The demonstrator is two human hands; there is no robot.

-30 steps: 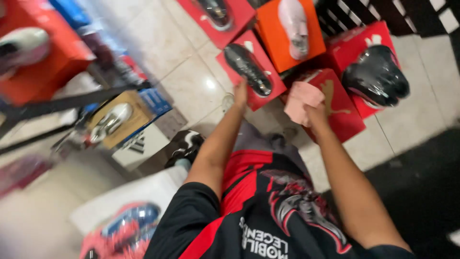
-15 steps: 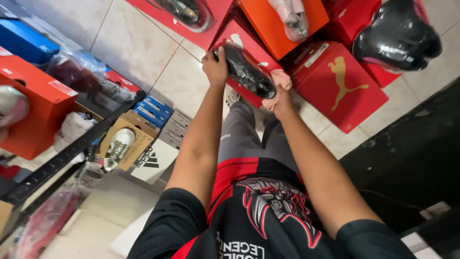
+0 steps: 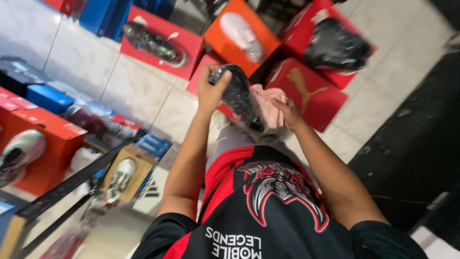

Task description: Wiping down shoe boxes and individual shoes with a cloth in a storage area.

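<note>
Around you on the tiled floor [image 3: 378,62] stand red boxes [image 3: 306,93], and your left hand [image 3: 211,91] clamps the black shoe's [image 3: 239,96] toe overhead while your right hand [image 3: 287,112] presses a pink cloth [image 3: 268,103] alongside, so a hard wipe could twist it loose.

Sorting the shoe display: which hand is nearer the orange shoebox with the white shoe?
Left. The left hand, gripping the black shoe, is just below the orange shoebox; the right hand, holding pink cloth, is farther.
</note>
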